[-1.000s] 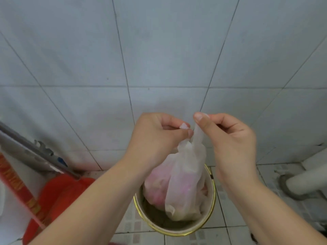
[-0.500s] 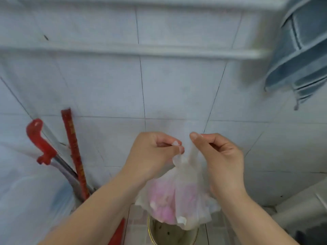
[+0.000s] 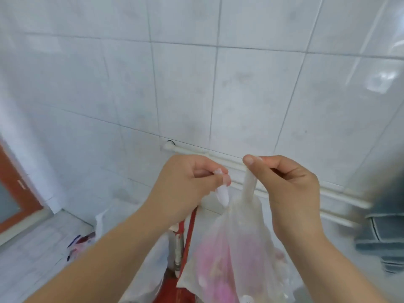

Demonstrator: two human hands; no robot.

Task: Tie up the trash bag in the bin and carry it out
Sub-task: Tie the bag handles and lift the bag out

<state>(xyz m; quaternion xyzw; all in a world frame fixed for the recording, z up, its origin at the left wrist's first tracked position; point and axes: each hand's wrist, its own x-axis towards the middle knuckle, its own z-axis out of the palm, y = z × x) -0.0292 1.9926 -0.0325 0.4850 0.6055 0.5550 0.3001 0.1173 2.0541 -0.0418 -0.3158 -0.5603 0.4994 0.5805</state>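
The trash bag (image 3: 229, 254), a thin translucent sack with pink waste showing through its wall, hangs in the air in front of a white tiled wall (image 3: 196, 84), held up by its two top ears. The bin is not in view, so the bag looks to be already lifted clear of it.

The left hand (image 3: 188, 186) is closed in a pinch on the shorter ear (image 3: 222, 193), whose end pokes out below the thumb. The right hand (image 3: 288, 189) is closed on the longer ear (image 3: 249, 184), which is twisted into a taut strip running straight down to the bag's neck. That strip appears to carry most of the weight.

Both ears are held just above the neck and a little apart, probably so they can be crossed and knotted; no knot can be seen between them, so the tying seems unfinished.

Behind the bag, a white rail (image 3: 218, 157) runs along the wall. Below the left hand stands a red-handled tool (image 3: 188, 235); further left of the bag, another plastic bag (image 3: 87, 239) lies on the floor.
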